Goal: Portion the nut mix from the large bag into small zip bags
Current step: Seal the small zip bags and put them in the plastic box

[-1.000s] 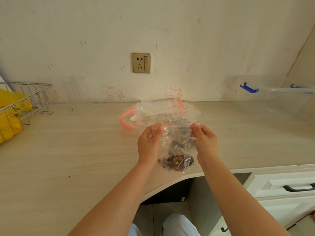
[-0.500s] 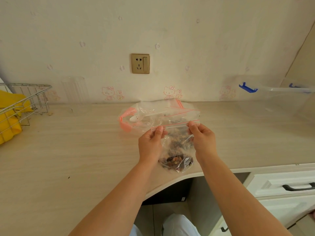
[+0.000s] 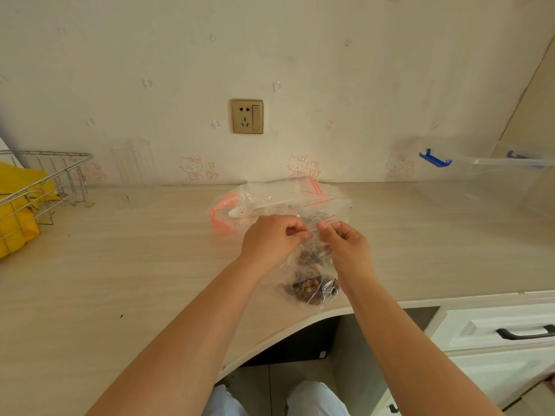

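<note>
Pale wood-grain surface (image 3: 120, 265) runs under a cream wall with faint cartoon-cat prints and a gold socket plate (image 3: 247, 116). From the head camera, both my forearms reach forward over the surface's curved front edge. My left grip (image 3: 270, 240) pinches the red zip line of a small zip bag (image 3: 312, 265) between thumb and curled fingers, and my right grip (image 3: 345, 244) pinches the same line just beside it, the two sets of fingertips nearly touching at the bag's mouth. The bag hangs from that line, with nut mix (image 3: 312, 291) gathered dark at its bottom, which rests on the surface near the front edge.

Just behind my hands, toward the middle of the surface, lies the large bag (image 3: 270, 202), clear plastic with a pink patch on its left side and a white spoon (image 3: 243, 211) inside. More small clear bags with red zip lines (image 3: 327, 193) lie against it on the right. At the left edge sits a wire basket (image 3: 45, 181) holding something yellow (image 3: 15, 223). A clear tumbler (image 3: 132, 160) stands against the wall. A clear plastic box with blue clips (image 3: 435, 159) sits at the far right corner. White drawers with a black handle (image 3: 525, 333) show below on the right.
</note>
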